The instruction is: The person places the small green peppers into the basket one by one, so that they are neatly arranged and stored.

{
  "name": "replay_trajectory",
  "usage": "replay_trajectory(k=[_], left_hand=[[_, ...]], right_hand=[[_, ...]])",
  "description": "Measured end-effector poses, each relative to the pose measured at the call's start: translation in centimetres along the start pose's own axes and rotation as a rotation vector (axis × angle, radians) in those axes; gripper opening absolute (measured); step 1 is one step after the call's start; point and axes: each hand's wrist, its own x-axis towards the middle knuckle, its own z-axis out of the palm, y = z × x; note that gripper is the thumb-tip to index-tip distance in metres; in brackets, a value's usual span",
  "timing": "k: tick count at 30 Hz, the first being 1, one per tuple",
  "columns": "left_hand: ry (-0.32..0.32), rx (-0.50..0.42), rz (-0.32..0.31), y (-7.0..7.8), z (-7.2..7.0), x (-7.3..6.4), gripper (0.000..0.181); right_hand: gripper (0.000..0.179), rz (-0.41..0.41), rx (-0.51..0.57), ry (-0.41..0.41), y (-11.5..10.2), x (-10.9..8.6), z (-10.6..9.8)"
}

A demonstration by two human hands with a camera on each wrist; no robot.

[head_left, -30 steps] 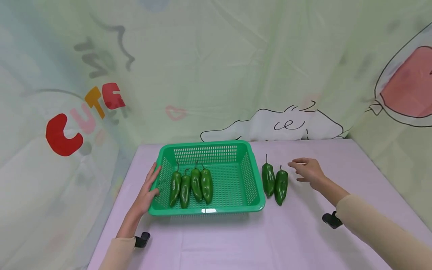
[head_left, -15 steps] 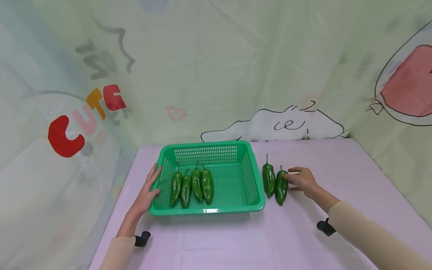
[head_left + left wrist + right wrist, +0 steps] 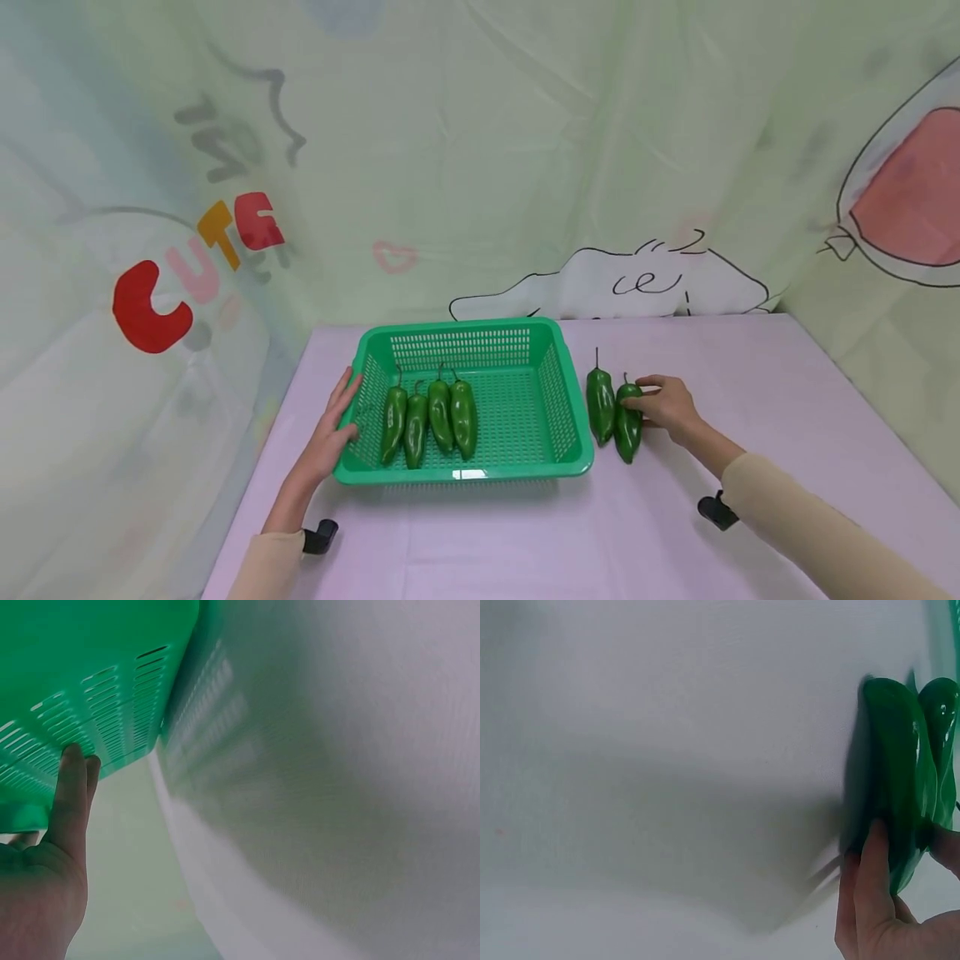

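Observation:
My right hand (image 3: 667, 407) pinches the upper part of a green chili pepper (image 3: 627, 435), the right one of two lying side by side to the right of the basket. In the right wrist view its fingers (image 3: 871, 885) lie along one side of that pepper (image 3: 904, 750), with the thumb on the other. The second pepper (image 3: 600, 407) lies close beside it, nearer the basket. My left hand (image 3: 327, 433) rests against the left side of the green plastic basket (image 3: 465, 477). Straight fingers (image 3: 71, 787) touch its slotted outer wall in the left wrist view.
Several green peppers (image 3: 439, 417) lie in a row, stems away from me, in the basket's left half. A pale lilac cloth (image 3: 510, 542) covers the table. Printed fabric (image 3: 480, 167) hangs behind and along both sides.
My right hand has moved left and slightly down from beside the peppers, and its fingers have come round the right pepper. The left hand stays at the basket.

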Motion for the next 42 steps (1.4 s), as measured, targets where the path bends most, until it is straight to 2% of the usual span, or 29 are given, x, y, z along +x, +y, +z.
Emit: replay_trajectory(k=[2,8,10,14,18,23,29,36,42], left_hand=[[0.004,-0.012,0.009,-0.5,0.1,0.1,0.081],[0.02,0.023,0.027,-3.8,0.1,0.8,0.084],[0.025,0.016,0.033,-4.3,0.1,0.9,0.085],[0.029,-0.014,0.038,-4.5,0.1,0.9,0.086],[0.029,-0.003,0.029,-4.2,0.1,0.7,0.085],[0.029,0.001,0.033,-3.7,0.2,0.6,0.084],[0.033,0.002,0.032,-3.7,0.2,0.5,0.084],[0.033,-0.005,0.036,-3.7,0.2,0.4,0.083],[0.034,-0.026,0.033,-3.6,0.3,0.6,0.083]], right_hand=[[0.063,-0.001,-0.001,-0.001,-0.3,-0.1,-0.2],[0.064,-0.03,0.022,-0.005,-1.7,-0.3,-1.4],[0.064,-0.037,0.03,-0.004,-2.3,0.0,-2.0],[0.065,-0.048,0.046,0.001,-4.1,0.4,-3.0],[0.067,-0.076,0.084,-0.019,-6.3,0.4,-3.9],[0.067,-0.123,0.127,-0.047,-9.0,0.3,-3.9],[0.064,-0.126,0.161,-0.097,-11.5,0.2,-1.7],[0.061,-0.119,0.211,-0.164,-14.0,0.6,2.8],[0.057,-0.113,0.246,-0.215,-15.3,1.1,6.4]])
